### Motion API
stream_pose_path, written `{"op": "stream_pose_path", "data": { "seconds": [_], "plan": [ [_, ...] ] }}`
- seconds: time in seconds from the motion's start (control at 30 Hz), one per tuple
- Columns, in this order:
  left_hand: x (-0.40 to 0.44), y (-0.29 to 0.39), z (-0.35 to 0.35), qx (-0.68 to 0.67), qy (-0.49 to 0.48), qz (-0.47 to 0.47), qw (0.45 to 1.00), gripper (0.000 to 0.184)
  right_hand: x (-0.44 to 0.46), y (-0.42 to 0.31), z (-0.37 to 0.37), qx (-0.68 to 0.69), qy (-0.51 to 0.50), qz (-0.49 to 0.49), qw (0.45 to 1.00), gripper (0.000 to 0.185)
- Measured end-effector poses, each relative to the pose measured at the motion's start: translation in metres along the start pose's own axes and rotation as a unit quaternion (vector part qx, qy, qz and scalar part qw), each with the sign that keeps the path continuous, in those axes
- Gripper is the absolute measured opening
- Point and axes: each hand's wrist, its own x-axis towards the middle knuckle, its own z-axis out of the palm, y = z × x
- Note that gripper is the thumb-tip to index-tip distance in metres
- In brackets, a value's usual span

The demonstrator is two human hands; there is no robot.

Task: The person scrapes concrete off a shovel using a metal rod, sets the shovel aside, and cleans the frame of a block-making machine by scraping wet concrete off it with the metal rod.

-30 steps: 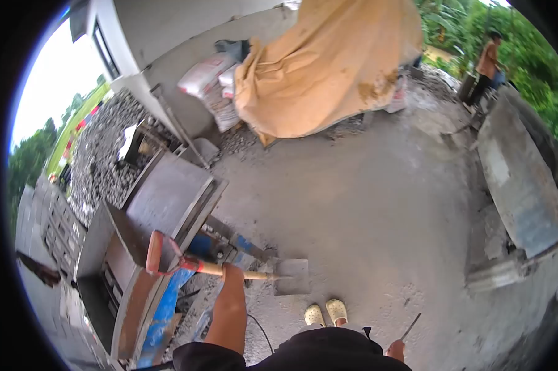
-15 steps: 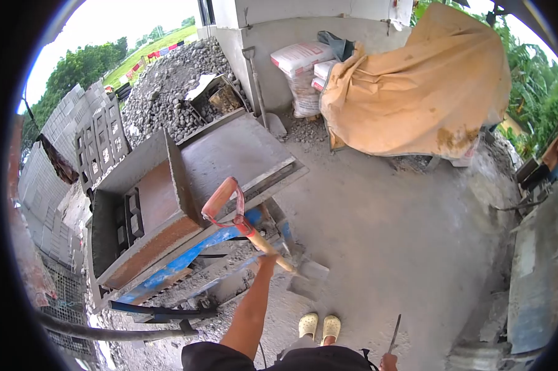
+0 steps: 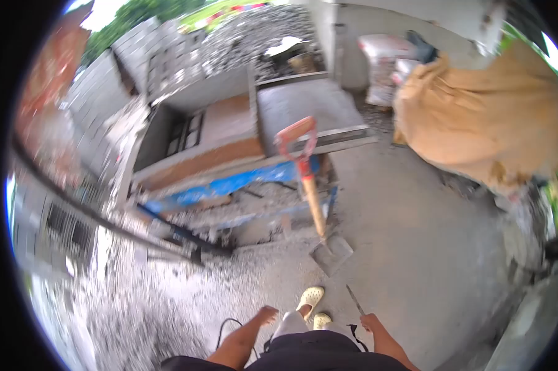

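My left hand [image 3: 267,315] hangs low in front of my body, slightly blurred, its fingers loosely apart with nothing visible in them. A shovel [image 3: 315,204] with a red D-shaped grip and wooden shaft stands ahead of it, leaning at the block-making machine's edge. Its square blade rests on the concrete floor. In my right hand [image 3: 370,323], fingers closed around its near end, is a thin, narrow, dark bar-like tool [image 3: 355,300] pointing forward and down. What kind of tool it is, I cannot make out.
A metal machine table [image 3: 310,105] with an open box [image 3: 198,133] and blue frame stands ahead left. A long dark lever [image 3: 100,216] sticks out left. Gravel [image 3: 254,34], filled sacks [image 3: 381,68] and an orange tarp-covered heap [image 3: 483,111] lie behind. Stacked blocks [image 3: 140,49] stand far left.
My left hand has let go of the shovel and come back toward my body. The shovel now stands by itself. The view has turned left, and my feet have shifted.
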Motion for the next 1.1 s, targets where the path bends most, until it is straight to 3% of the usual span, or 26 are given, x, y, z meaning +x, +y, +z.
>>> {"op": "stream_pose_path", "data": {
  "seconds": [0.17,0.23,0.27,0.3,0.37,0.4,0.43,0.5,0.6,0.7,0.77,0.83,0.9,1.0,1.1],
  "plan": [
    [-0.070,-0.045,0.003,-0.194,0.197,0.005,0.961,0.029,0.025,-0.028,0.023,-0.181,-0.008,-0.100,0.978,0.029],
    [-0.091,-0.061,0.017,-0.230,0.197,-0.015,0.953,0.037,0.070,-0.004,0.037,-0.256,0.021,-0.150,0.955,0.036],
    [-0.119,-0.056,0.026,-0.177,0.171,-0.019,0.969,0.046,0.092,0.013,0.045,-0.293,0.043,-0.175,0.939,0.042],
    [-0.143,-0.056,0.040,-0.127,0.136,-0.023,0.982,0.054,0.064,0.002,0.044,-0.303,0.012,-0.125,0.945,0.044],
    [-0.134,-0.089,0.059,0.114,0.134,0.062,0.982,0.066,0.049,0.007,0.059,-0.337,0.049,-0.133,0.931,0.047],
    [-0.145,-0.089,0.064,0.202,0.052,0.056,0.976,0.071,0.058,0.015,0.070,-0.352,0.066,-0.139,0.923,0.047],
    [-0.163,-0.082,0.071,0.378,0.026,0.076,0.922,0.061,0.065,0.025,0.074,-0.337,0.042,-0.130,0.932,0.046],
    [-0.168,-0.096,0.068,0.447,0.062,0.107,0.886,0.050,0.067,0.038,0.090,-0.302,-0.010,-0.113,0.947,0.043],
    [-0.173,-0.116,0.036,0.402,0.032,0.062,0.913,0.039,0.061,0.043,0.113,-0.260,-0.017,-0.084,0.962,0.040],
    [-0.191,-0.143,-0.018,0.314,-0.136,0.123,0.932,0.034,0.061,0.034,0.136,-0.322,0.008,-0.123,0.939,0.039],
    [-0.204,-0.156,-0.039,0.313,-0.147,0.133,0.929,0.032,0.064,0.020,0.157,-0.328,0.022,-0.125,0.936,0.043],
    [-0.174,-0.186,-0.056,0.257,-0.192,0.156,0.934,0.035,0.045,-0.018,0.178,-0.415,-0.007,-0.262,0.872,0.046],
    [-0.146,-0.175,-0.079,0.281,-0.305,0.007,0.910,0.040,0.024,-0.068,0.221,-0.455,0.045,-0.264,0.849,0.045],
    [-0.095,-0.152,-0.120,0.336,-0.265,0.109,0.897,0.035,-0.012,-0.146,0.283,-0.412,0.071,-0.368,0.830,0.034],
    [-0.019,-0.145,-0.168,0.220,-0.095,0.176,0.955,0.034,0.027,-0.197,0.346,-0.376,0.065,-0.478,0.791,0.026]
  ]
}}
